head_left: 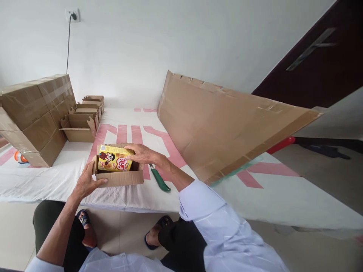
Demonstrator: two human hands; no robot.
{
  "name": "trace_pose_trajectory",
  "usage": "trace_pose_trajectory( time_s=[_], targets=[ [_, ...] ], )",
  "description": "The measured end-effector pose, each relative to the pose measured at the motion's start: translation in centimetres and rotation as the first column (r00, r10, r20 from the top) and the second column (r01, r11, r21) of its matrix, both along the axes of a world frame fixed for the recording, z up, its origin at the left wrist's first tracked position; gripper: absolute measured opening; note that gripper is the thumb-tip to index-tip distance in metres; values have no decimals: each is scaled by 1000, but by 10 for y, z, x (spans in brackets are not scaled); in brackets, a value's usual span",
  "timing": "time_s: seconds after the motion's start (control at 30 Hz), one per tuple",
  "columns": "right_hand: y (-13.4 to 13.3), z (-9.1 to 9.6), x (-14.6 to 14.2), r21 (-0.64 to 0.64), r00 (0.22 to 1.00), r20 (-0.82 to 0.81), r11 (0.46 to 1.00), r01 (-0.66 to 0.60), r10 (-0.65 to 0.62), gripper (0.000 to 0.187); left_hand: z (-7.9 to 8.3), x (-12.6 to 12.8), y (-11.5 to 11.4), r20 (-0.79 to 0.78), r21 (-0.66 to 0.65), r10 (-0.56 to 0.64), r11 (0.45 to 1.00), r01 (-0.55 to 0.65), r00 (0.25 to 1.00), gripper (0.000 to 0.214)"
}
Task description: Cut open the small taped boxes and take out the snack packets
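Note:
A small open cardboard box (121, 179) rests on the covered table in front of me. My left hand (86, 181) grips its left end, thumb lying along the front wall. Inside, a yellow snack box (109, 161) with a cartoon figure and red lettering sits tilted. My right hand (143, 154) has its fingers over the right end of the yellow box; its fingertips are partly hidden. Just right of the cardboard box lies a knife with a green handle (160, 180), its blade end partly hidden by my right wrist.
Stacked taped cartons (42, 117) stand at the left, beside a row of small open cardboard boxes (78, 134). A large cardboard sheet (227, 124) leans up on the right. An orange-and-white roll (19, 156) lies at the left. The table cover (141, 200) is white with pink markings.

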State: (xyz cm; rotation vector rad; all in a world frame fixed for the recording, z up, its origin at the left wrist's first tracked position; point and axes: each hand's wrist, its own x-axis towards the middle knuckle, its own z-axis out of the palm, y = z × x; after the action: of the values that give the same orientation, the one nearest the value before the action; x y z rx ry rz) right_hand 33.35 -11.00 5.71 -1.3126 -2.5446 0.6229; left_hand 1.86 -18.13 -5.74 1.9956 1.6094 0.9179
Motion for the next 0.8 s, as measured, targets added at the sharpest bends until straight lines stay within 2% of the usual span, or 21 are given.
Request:
trace_pose_trajectory(
  time_s=[0.07,0.23,0.4,0.5,0.63,0.8],
  targets=[
    [0,1,5,-49,995,-100,999,-6,1,27,1,-2,1,-4,-5,-2,1000,2,1000,102],
    [0,0,9,-94,981,-193,996,6,-25,25,15,-4,1,-42,-31,3,1000,-4,999,101],
    [-2,7,9,-94,961,-275,995,-45,18,32,34,-2,8,-115,-23,34,999,-37,993,85],
    [-1,12,8,-88,955,-296,995,-54,25,35,42,0,17,-124,11,51,999,-50,991,84],
    [-1,14,7,-72,959,-281,995,-63,41,32,51,5,24,-86,37,-16,999,19,996,80],
    [-2,11,9,-69,963,-267,996,-55,34,28,65,14,21,-78,18,-114,993,116,990,77]
  ],
)
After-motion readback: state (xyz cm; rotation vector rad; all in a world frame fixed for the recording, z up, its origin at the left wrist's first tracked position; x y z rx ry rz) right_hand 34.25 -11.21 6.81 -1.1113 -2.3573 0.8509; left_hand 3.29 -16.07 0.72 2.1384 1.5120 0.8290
